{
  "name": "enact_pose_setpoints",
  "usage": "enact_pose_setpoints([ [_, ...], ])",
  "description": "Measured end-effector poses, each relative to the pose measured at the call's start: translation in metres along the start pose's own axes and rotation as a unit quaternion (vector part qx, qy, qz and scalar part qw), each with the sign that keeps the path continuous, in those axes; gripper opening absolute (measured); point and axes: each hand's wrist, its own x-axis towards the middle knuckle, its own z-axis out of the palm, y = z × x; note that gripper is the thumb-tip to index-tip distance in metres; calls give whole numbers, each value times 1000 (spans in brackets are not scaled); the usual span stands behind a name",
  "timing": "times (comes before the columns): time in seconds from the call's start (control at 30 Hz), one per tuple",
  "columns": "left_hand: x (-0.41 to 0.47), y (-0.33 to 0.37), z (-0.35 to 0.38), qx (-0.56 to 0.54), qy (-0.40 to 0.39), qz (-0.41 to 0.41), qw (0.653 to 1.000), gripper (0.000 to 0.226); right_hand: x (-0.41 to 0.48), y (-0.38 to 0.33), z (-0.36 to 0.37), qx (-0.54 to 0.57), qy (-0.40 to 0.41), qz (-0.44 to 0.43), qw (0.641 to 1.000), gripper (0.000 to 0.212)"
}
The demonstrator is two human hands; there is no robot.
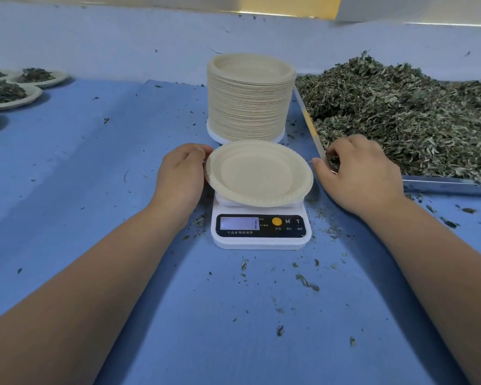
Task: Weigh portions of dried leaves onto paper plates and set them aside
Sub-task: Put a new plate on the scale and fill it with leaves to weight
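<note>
Two bare arms reach forward over the blue table cover (95, 190), and little green leaf bits (306, 282) lie on it between them. Just past the arms sits a white kitchen scale (261, 232) with a lit screen and a round orange button. The number on the screen is too blurry to read.

An empty paper plate (258, 173) sits on top of the scale. The left hand (181, 173) holds the plate by its left rim, with the thumb on top and the fingers curled round the edge.

The right hand (356, 168) is at the near corner of the metal tray (442, 184), to the right of the scale. Its fingers are bent down into the dried leaves (400, 107) that fill the tray in a big heap. I cannot tell if the fingers have hold of any leaves.

Right behind the scale stands a tall stack of paper plates (250, 101). Far off on the left lie filled plates (11, 93), each with a small pile of leaves, side by side
</note>
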Motion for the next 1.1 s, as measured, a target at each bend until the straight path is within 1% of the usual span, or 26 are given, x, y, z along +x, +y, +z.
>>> enact_pose_setpoints([
  [0.1, 1, -1, 0, 4, -3, 2, 1000, 35, 2, 0, -4, -2, -52, -5, 999, 58],
  [0.2, 2, -3, 0, 7, -5, 10, 1000, 35, 16, 2, -9, 28, -151, 31, 988, 75],
  [0.23, 2, -3, 0, 5, -7, 13, 1000, 35, 25, 1, -10, 51, -190, 45, 979, 77],
  [0.27, 2, -4, 1, 5, -9, 16, 1000, 35, 35, 1, -10, 76, -223, 51, 970, 72],
  [0.3, 3, -4, 1, 4, -12, 18, 1000, 35, 44, 1, -8, 96, -249, 52, 962, 60],
  [0.33, 3, -4, 1, 2, -14, 18, 1000, 34, 52, 0, -6, 99, -267, 55, 957, 43],
  [0.37, 3, -4, 0, -1, -17, 17, 1000, 33, 61, 1, -2, 121, -262, 76, 955, 29],
  [0.4, 3, -4, 0, -3, -19, 15, 1000, 32, 68, 3, 1, 129, -248, 87, 956, 26],
  [0.43, 3, -4, -1, -5, -23, 12, 1000, 30, 71, 2, 0, 129, -251, 93, 955, 30],
  [0.5, 4, -4, -1, -11, -38, 12, 999, 26, 76, 4, 0, 114, -281, 93, 948, 44],
  [0.53, 3, -5, -1, -10, -54, 16, 998, 30, 75, 3, -2, 105, -298, 86, 945, 50],
  [0.6, 1, -4, -1, -11, -88, 30, 996, 45, 75, 2, 1, 92, -314, 67, 943, 58],
  [0.67, 0, -4, 0, -10, -111, 41, 993, 56, 73, 2, 2, 83, -303, 52, 948, 61],
  [0.7, 0, -4, 0, -8, -117, 45, 992, 58, 72, 3, 2, 83, -290, 46, 952, 61],
  [0.87, -2, -2, 1, -22, -124, 46, 991, 51, 66, 7, 3, 72, -219, 29, 973, 53],
  [1.0, -4, 1, -2, -16, -109, 49, 993, 60, 57, 11, 4, 93, -177, 20, 980, 47],
  [1.03, -6, 2, -2, 1, -100, 60, 993, 59, 55, 12, 4, 98, -169, 19, 980, 46],
  [1.07, -8, 4, -3, 35, -90, 92, 991, 56, 54, 12, 4, 99, -165, 20, 981, 44],
  [1.1, -13, 6, -3, 86, -80, 149, 982, 53, 52, 13, 4, 94, -162, 24, 982, 43],
])
